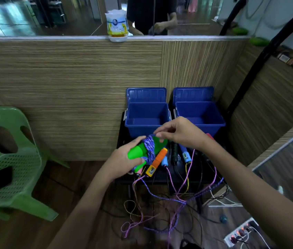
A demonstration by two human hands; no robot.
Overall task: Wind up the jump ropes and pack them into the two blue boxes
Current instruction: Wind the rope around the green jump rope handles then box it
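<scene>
The left hand (122,159) curls its fingers and thumb around a pair of bright green plastic jump-rope handles (136,154), holding them together just in front of the two blue boxes. A purple-and-white braided rope (149,147) is wrapped in several turns around the middle of those handles. The right hand (179,133) hovers over the top of the wrapped bundle with its fingers bent, the thumb and forefinger pinching the rope at the upper end of the coil.

Just beside the left hand, an orange foam-grip handle with a small counter box (157,162) lies tilted on the black surface (161,177). Next to it lie a light blue handle (164,161), a black handle (174,153) and a darker blue handle with a counter (185,154), partly under the right wrist. From these handles loose cords in purple, pink, yellow and black (178,200) hang over the front edge of the surface and tangle on the wooden floor below.

Behind the hands stand the left blue plastic box (146,114) and the right blue plastic box (200,113), side by side, each with its lid tipped up against the striped wood-pattern wall. No rope shows inside either.

To the left stands a green perforated plastic chair (10,162). On the ledge above the wall sits a white-and-yellow packet (116,24). A white power strip (239,234) lies on the floor at lower right.
</scene>
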